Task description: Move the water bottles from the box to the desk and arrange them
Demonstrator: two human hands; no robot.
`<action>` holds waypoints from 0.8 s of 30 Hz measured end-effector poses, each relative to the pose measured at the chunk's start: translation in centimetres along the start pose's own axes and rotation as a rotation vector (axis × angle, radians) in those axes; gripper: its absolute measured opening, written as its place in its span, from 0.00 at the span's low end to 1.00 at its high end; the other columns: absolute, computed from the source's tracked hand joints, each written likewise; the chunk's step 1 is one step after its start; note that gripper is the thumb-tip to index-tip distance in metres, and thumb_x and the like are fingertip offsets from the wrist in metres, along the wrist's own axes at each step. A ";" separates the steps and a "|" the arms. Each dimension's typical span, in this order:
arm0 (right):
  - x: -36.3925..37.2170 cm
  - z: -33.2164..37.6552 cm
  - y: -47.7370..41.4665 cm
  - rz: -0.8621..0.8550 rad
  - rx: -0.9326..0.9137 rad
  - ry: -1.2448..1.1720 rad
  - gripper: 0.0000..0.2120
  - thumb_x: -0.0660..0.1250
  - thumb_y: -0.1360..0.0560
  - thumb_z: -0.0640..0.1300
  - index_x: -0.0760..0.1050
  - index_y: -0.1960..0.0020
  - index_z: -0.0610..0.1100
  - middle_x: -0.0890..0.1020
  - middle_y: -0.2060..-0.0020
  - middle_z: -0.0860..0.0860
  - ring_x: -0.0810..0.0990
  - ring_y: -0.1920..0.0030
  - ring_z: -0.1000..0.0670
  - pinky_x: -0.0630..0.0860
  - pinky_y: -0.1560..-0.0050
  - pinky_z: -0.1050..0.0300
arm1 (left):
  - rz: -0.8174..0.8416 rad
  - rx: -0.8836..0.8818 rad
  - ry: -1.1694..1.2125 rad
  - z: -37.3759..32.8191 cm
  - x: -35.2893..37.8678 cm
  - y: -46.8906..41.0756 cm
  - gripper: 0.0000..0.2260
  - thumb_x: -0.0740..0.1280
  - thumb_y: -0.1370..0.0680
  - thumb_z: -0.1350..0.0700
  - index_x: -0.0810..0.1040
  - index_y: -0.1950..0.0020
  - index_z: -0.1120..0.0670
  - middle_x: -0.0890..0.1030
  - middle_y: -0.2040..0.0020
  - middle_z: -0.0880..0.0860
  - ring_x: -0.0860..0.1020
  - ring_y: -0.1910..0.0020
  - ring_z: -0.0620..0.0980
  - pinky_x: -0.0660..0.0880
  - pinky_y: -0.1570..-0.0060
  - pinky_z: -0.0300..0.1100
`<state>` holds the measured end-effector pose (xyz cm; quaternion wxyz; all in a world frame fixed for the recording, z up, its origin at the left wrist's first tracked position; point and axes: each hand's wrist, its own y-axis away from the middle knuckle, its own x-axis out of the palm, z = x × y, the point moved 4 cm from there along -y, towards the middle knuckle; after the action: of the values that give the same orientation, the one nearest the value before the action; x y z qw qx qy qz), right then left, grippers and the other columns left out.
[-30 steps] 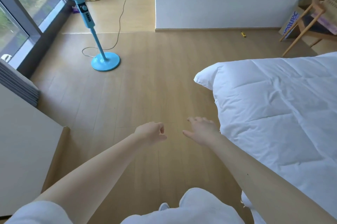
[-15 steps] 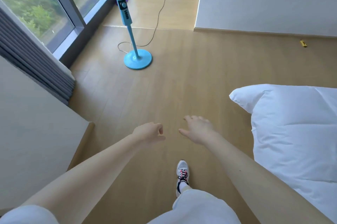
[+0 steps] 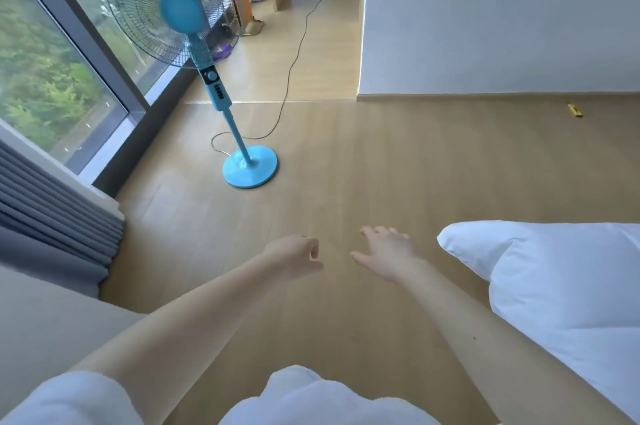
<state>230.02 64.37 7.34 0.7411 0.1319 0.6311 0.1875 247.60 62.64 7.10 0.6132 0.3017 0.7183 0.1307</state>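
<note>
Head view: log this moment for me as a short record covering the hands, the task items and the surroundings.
left hand: held out over the floor, fingers curled, holding nothing
right hand: held out, fingers spread, holding nothing
water bottles, box, desk: none in view
floor: wood
fan: blue, standing near the window, cord trailing across the floor
duvet: white, at right
small yellow object: on the floor near the wall
</note>
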 end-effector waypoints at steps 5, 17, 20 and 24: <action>-1.7 -5.3 -3.3 -0.014 0.132 -0.073 0.29 0.56 0.21 0.62 0.60 0.26 0.49 0.70 0.31 0.47 0.68 0.31 0.44 0.65 0.35 0.48 | 0.011 0.104 -0.103 -3.3 -3.6 -7.0 0.13 0.63 0.22 0.46 0.73 0.43 0.52 0.76 0.42 0.52 0.75 0.44 0.54 0.73 0.48 0.44; -6.7 -14.9 -15.2 0.031 0.442 -0.215 0.26 0.56 0.20 0.60 0.63 0.28 0.47 0.72 0.35 0.47 0.69 0.34 0.45 0.69 0.39 0.50 | 0.120 0.399 -0.305 -10.9 -12.1 -26.8 0.14 0.61 0.21 0.44 0.73 0.39 0.50 0.75 0.39 0.50 0.75 0.42 0.52 0.71 0.51 0.43; -9.8 -15.6 -19.7 0.016 0.465 -0.237 0.27 0.56 0.21 0.60 0.63 0.28 0.47 0.72 0.34 0.47 0.69 0.34 0.44 0.70 0.39 0.49 | 0.137 0.421 -0.301 -10.6 -15.1 -31.1 0.15 0.61 0.21 0.44 0.73 0.38 0.51 0.75 0.39 0.51 0.75 0.42 0.53 0.72 0.50 0.44; -12.8 -15.7 -24.7 0.013 0.474 -0.239 0.28 0.57 0.21 0.61 0.61 0.26 0.47 0.71 0.32 0.47 0.68 0.32 0.44 0.67 0.37 0.50 | 0.136 0.428 -0.288 -10.0 -18.8 -35.9 0.15 0.62 0.21 0.44 0.73 0.39 0.50 0.75 0.39 0.51 0.75 0.41 0.53 0.73 0.48 0.44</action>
<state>215.56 35.92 5.39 0.7577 0.3269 0.5644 0.0222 229.47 25.13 4.26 0.6212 0.4875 0.6130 -0.0275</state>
